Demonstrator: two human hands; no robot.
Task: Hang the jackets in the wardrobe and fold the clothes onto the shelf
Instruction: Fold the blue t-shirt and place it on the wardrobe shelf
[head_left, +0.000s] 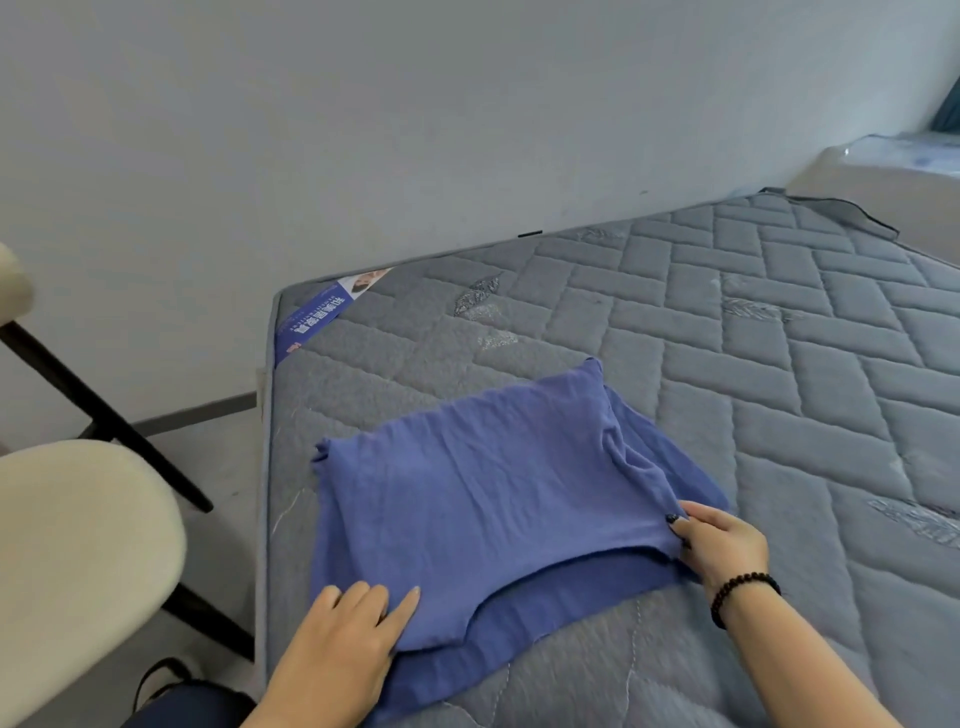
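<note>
A blue-purple garment (483, 493) lies partly folded on the grey quilted mattress (779, 364), near its front left corner. My left hand (348, 639) rests flat on the garment's near left corner, fingers straight. My right hand (722, 545), with a black bead bracelet on the wrist, pinches the garment's right edge where the upper layer meets the lower one. No jacket, wardrobe or shelf is in view.
A cream chair (78, 561) with black legs stands to the left of the bed. A white wall runs behind the mattress. A blue label (317, 317) sits on the mattress's far left corner. A dark bag strap (161, 680) lies on the floor.
</note>
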